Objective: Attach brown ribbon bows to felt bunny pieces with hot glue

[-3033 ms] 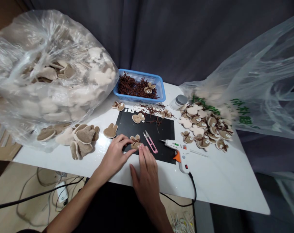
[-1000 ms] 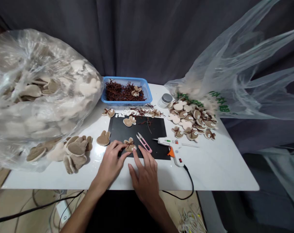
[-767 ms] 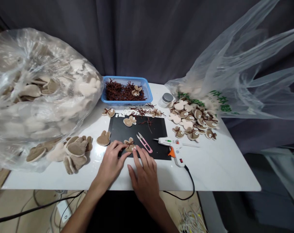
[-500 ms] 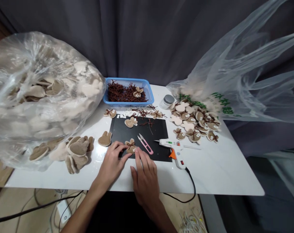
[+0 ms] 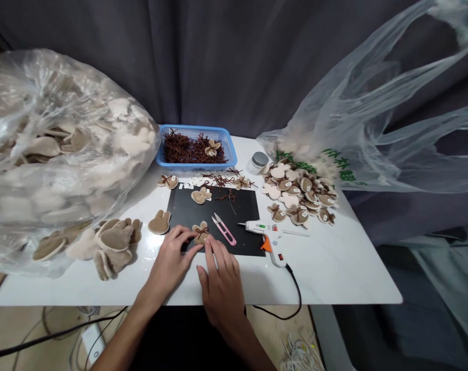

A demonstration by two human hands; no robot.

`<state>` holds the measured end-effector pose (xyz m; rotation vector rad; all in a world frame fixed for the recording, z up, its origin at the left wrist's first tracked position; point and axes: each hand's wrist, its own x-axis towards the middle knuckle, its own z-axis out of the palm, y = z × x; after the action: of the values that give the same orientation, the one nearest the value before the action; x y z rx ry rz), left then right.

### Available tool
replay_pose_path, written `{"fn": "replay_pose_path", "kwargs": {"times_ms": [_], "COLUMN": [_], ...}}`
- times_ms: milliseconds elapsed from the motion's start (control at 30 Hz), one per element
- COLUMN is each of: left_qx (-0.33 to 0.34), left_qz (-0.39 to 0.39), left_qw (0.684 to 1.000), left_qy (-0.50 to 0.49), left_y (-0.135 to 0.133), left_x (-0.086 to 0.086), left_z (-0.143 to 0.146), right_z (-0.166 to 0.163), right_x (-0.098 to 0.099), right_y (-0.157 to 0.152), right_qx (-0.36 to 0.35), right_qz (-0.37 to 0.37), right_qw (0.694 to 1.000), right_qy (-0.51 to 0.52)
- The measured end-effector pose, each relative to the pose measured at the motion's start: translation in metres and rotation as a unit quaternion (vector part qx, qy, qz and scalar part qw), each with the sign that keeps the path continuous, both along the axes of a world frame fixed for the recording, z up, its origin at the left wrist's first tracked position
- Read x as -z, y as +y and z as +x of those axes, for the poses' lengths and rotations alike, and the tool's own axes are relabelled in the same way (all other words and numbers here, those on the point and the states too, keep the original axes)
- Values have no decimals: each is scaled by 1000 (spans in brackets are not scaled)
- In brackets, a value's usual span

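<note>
Pressing down on a small tan bunny-shaped felt piece (image 5: 201,232) with a brown bow, both hands work at the near edge of a black mat (image 5: 218,214). The left hand (image 5: 171,260) lies palm down, fingers spread and extended, its fingertips touching the piece's left side. The right hand (image 5: 220,281) also lies flat, fingers apart, the index fingertip meeting the piece's lower right edge — neither hand is closed around anything. The piece itself lies flat on the mat's front left portion.

Just right of the piece lie pink thread snips (image 5: 224,230), blades pointing away from the person. Further right, a white hot glue gun (image 5: 265,232) rests on its side across the mat's right edge, its black cord (image 5: 291,296) trailing off the front of the white table (image 5: 334,268).

At the mat's far edge sits another bunny piece (image 5: 200,195) beside loose brown bows (image 5: 226,183). A plain tan bunny piece (image 5: 159,223) lies on the table just left of the mat. Behind stands a blue basket (image 5: 230,152) filled with brown bows; a small grey-lidded jar (image 5: 257,162) is to its right.

A heap of finished bunny pieces (image 5: 299,193) with bows and labels spreads at right, against a clear plastic bag (image 5: 373,123). At left, a large clear bag of blank pieces (image 5: 56,149) spills a stack (image 5: 114,242) onto the table.
</note>
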<state>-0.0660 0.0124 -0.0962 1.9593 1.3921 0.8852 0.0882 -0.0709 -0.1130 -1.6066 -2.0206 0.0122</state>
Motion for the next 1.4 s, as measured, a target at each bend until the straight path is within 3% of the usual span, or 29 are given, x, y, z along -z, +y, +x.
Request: {"fn": "replay_pose_path", "kwargs": {"times_ms": [400,700,967,1100,1400], "left_qx": [10,23,46,58,38], "left_qz": [-11,-19,-42,-44,-41], "left_qw": [1000,999,998,997,998], "left_qy": [-5,-17,-21,-14,-29], "left_y": [-3,-6,-7,-7,-10], "left_x": [4,-1,-9,-8,0], "left_z": [-4,-8,-6,-5,-3], "right_z": [-3,-2,4,13,23], "right_x": [-5,-2,-15,-16,-17], "right_y": [1,3,42,59,65], "right_qx": [19,17,41,3,-15], "right_qz": [-24,13,-37,-59,-63], "right_qw": [999,999,992,990,986], "right_qy": [13,48,116,130,152]}}
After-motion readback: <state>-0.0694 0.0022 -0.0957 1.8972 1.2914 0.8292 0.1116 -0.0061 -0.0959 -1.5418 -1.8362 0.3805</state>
